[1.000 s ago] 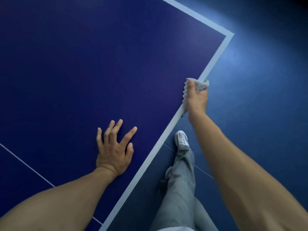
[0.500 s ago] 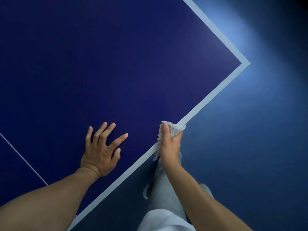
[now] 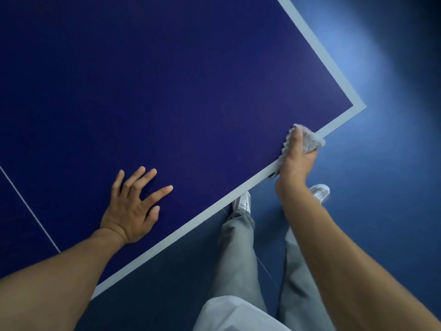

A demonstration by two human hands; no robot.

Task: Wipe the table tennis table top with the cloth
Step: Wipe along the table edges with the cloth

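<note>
Down at the near edge, the right hand [image 3: 298,161] gripped a pale grey, nubby cloth [image 3: 310,139]. The thumb lay on top and the fingers were curled round the fabric, which was bunched over the rim of the table [image 3: 167,91]. The cloth sat on the white border [image 3: 191,232], a short way in from the table's near right corner [image 3: 359,107]; whether part of it wrapped under the edge could not be told. The left hand [image 3: 133,206] rested flat on the tabletop well to the left of the cloth, fingers spread wide and holding nothing.

The playing surface was a deep, matte blue, dim across most of its spread and edged by the broad white band on both visible sides. A thin white line [image 3: 28,204] crossed it at the far left, beyond the left wrist.

Beyond the rim lay a blue floor [image 3: 381,187], lit brighter in a patch past the corner and falling into shadow at the top right. Below the edge showed grey trousers [image 3: 238,254], with a pale shirt hem [image 3: 233,314] at the bottom. One light shoe [image 3: 242,201] was tucked just beside the table's border and the other shoe [image 3: 321,191] lay partly behind the right forearm. A faint seam, perhaps a floor marking, ran between the legs.
</note>
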